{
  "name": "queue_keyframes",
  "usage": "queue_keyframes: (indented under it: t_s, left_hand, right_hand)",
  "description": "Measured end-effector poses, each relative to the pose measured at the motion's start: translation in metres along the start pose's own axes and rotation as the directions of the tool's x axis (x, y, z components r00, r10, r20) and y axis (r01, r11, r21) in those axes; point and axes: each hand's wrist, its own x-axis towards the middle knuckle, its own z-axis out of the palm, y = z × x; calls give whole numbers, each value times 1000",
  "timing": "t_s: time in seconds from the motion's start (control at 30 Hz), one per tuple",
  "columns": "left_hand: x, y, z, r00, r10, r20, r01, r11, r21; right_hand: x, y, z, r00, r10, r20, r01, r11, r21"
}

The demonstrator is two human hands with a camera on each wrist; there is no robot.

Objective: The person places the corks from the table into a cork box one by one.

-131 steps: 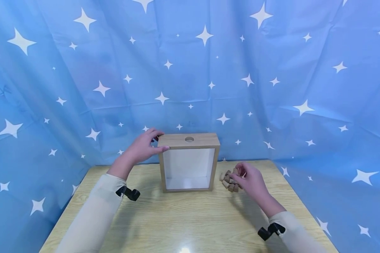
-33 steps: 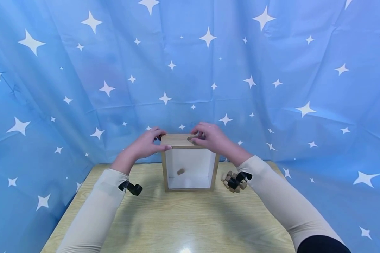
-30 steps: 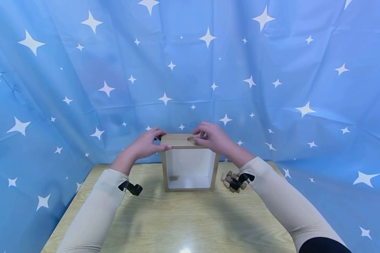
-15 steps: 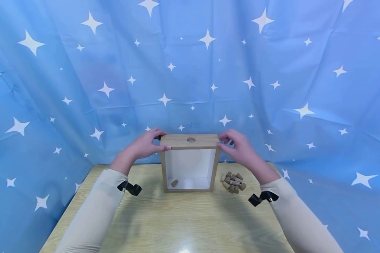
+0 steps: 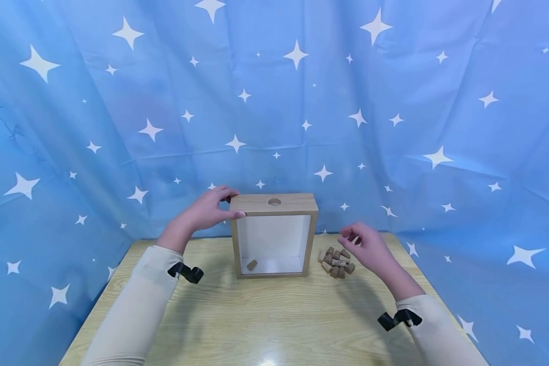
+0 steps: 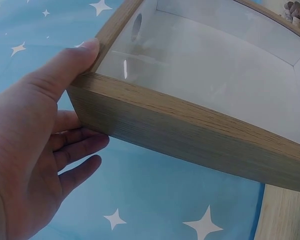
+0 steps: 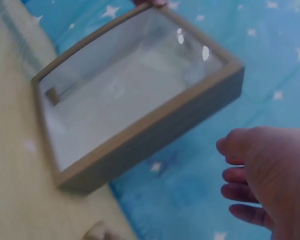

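A wooden shadow box [image 5: 251, 203] with a clear front and white inside stands upright on the table, a round hole in its top. My left hand [image 5: 203, 208] grips its top left corner; in the left wrist view the thumb lies on the front frame and the fingers are behind. One cork [image 5: 252, 265] lies inside at the lower left. Just right of the box is a pile of several corks [image 5: 336, 262]. Over the pile's far right side hovers my right hand [image 5: 366, 249], fingers loosely bent, with nothing seen in them; the right wrist view shows the hand [image 7: 275, 175] apart from the box.
The light wood table [image 5: 256, 320] extends in front of the box. A blue curtain [image 5: 274, 101] with white stars hangs close behind the box and along both sides. Black wrist cameras sit on both sleeves.
A cork fell through the top hole from my right hand and settled at the box's lower left. That hand then moved right, past the box's corner, to above the pile. The left hand stayed.
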Motion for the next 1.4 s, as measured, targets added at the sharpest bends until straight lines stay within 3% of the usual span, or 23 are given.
queue_keyframes:
  t_s: [0.13,0.47,0.83,1.4]
  left_hand:
    - [0,-1,0,1000,1,-3,-1,1000,-8]
    - [-1,-1,-1,1000,-5,-5,5,1000,-20]
    - [-2,-2,2,1000,0,9,0,1000,-5]
    - [1,-3,1,1000,2,1,-2,1000,-20]
  right_hand:
    - [-16,19,8,997,63,38,-62,998,-27]
    - [-41,69,30,993,111,31,-106,985,-135]
    - [-56,92,50,967,234,98,-222,968,-118]
    - [-59,113,64,979,169,112,-158,982,-100]
